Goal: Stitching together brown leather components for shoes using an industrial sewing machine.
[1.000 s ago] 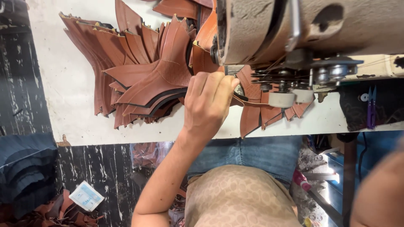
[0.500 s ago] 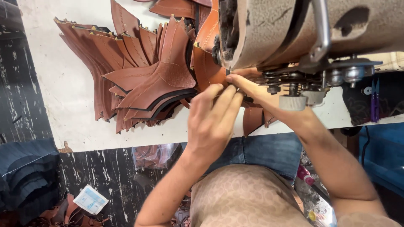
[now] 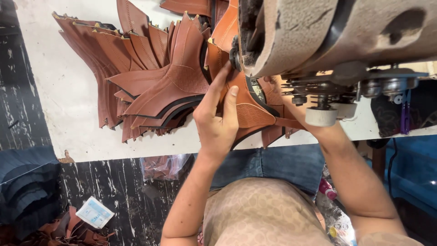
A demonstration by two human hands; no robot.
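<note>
Left hand (image 3: 217, 119) flat on brown leather piece (image 3: 248, 109), fingers pressed together, right hand (image 3: 291, 98) mostly hidden under sewing machine (image 3: 318, 36), finger state unclear, leather stack (image 3: 150, 77) beside

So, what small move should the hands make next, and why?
Probably ease the brown leather piece further under the sewing machine. The left hand lies flat on it beside the machine head; the right hand, mostly hidden, seems to steady its other side.

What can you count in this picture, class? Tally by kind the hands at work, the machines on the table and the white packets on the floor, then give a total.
Hands: 2, the left hand flat on the brown leather piece, the right hand partly hidden under the machine.
Sewing machine: 1
White packet on the floor: 1
Total: 4
</note>
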